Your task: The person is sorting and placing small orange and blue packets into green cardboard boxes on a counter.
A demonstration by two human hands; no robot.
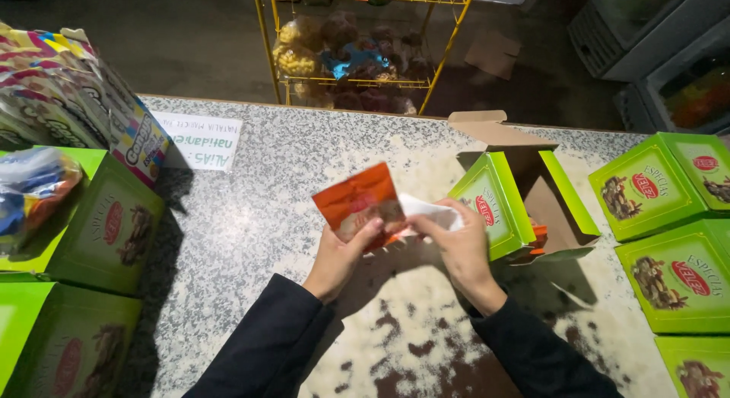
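Much here is hard to see: the light is weak, the green boxes (660, 187) at the right and those at the left (106, 227) are cut by the frame, and a blurred bag (30, 187) on the left boxes cannot be told clearly. The open box (498, 204) lies on its side on the counter (251, 208), just right of the hands; its inside is in shadow and only a bit of orange shows at its mouth. The left hand (341, 255) is closed on the lower edge of an orange packet (357, 202), thumb on the front, and holds it tilted above the counter. The right hand (460, 246) pinches a white paper (427, 212) that comes out from behind the packet; the fingers are bent around it, and how the paper joins the packet is hidden. The packet looks thin, flat and shiny. The boxes are glossy cardboard, flat and square. The counter is speckled grey stone with dark brown stains near the sleeves (266, 345). Behind the counter stands a yellow wire rack (346, 44) with bags, too dark to make out.
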